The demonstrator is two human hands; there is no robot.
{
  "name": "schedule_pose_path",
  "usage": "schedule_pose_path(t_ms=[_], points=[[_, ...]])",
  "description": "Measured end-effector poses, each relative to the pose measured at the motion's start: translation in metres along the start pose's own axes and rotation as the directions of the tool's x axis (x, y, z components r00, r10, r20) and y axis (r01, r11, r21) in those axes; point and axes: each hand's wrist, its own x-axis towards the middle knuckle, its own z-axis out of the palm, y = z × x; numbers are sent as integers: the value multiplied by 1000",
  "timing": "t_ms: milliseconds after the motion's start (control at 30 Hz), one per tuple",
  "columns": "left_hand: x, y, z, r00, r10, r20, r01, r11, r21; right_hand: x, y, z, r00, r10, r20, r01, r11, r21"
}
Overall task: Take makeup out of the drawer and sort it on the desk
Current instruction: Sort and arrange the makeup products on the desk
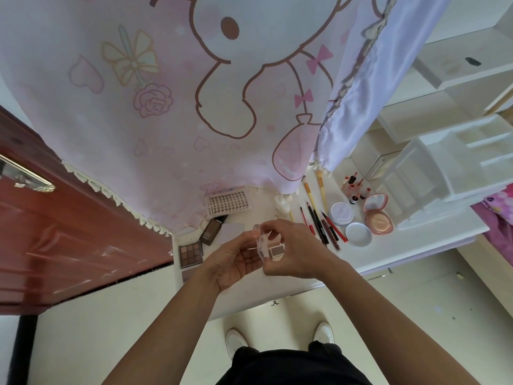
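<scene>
Item: small clear-cased compact (270, 249), above the bench (402, 240), pencils lying at its 2 o'clock, left hand (236, 262) cradling it from 9 o'clock, right hand (294, 251) pinching its rim from 3 o'clock; judged light, rigid, slick, crack-prone, best gripped by the edges.
</scene>
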Motion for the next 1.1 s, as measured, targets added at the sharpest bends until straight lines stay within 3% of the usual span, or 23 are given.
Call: schedule_pose_path(t_ms=[367, 633, 800, 867, 933, 1000, 1067, 1100], points=[[0, 11, 3, 999, -48, 6, 48, 997, 63, -4, -4, -5, 999, -29, -29, 29, 1000, -4], [0, 17, 9, 1000, -6, -2, 6, 1000, -5, -4, -4, 0, 994, -95, -55, 93, 995, -46], [4, 18, 12, 993, 28, -117, -14, 992, 123, -1, 3, 1, 989, -63, -133, 66, 998, 15], [5, 18, 12, 984, 80, -161, -59, 989, 134, 0, 9, 3, 984, 69, -165, -47, 990, 133], [3, 18, 8, 982, 141, -125, -135, 989, 56, 0, 14, 3, 949, 305, -80, -227, 839, 495], [-1, 20, 5, 979, 203, -11, -203, 979, 15, 0, 17, 0, 911, 391, 133, -329, 489, 808], [-4, 23, 2, 966, 235, 106, -242, 969, 58, -2, 13, -2, 893, 363, 267, -355, 202, 913], [-6, 24, 2, 959, 240, 150, -254, 964, 81, -3, 11, -2, 888, 344, 304, -359, 107, 927]])
